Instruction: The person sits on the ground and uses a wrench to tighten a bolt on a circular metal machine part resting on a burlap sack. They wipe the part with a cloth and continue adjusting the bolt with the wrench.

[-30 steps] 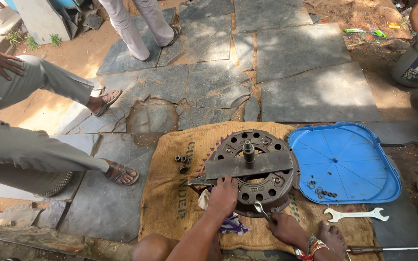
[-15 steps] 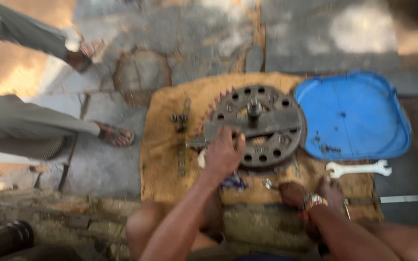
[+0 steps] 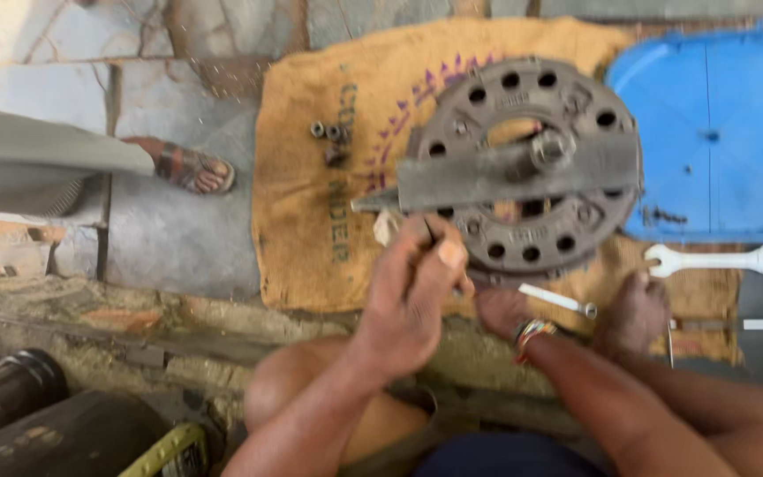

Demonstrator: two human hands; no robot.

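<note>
The left hand (image 3: pixel 408 291) is at the near rim of the round metal disc (image 3: pixel 523 168), which lies on the sack (image 3: pixel 311 221). Its fingers are curled tight, maybe on something thin; I cannot tell. The right hand (image 3: pixel 498 311) touches a small silver rod (image 3: pixel 560 300), grip unclear. The rim work looks part done and needs a steady hold. One disc, one bar (image 3: pixel 505 172), one blue tray (image 3: pixel 717 132), one spanner (image 3: pixel 717 261), a few bolts (image 3: pixel 330 140).

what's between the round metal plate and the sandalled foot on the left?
In the head view, a small cluster of dark nuts on the burlap sack lies between the round metal plate and the sandalled foot; past the sack, stone paving.
</note>
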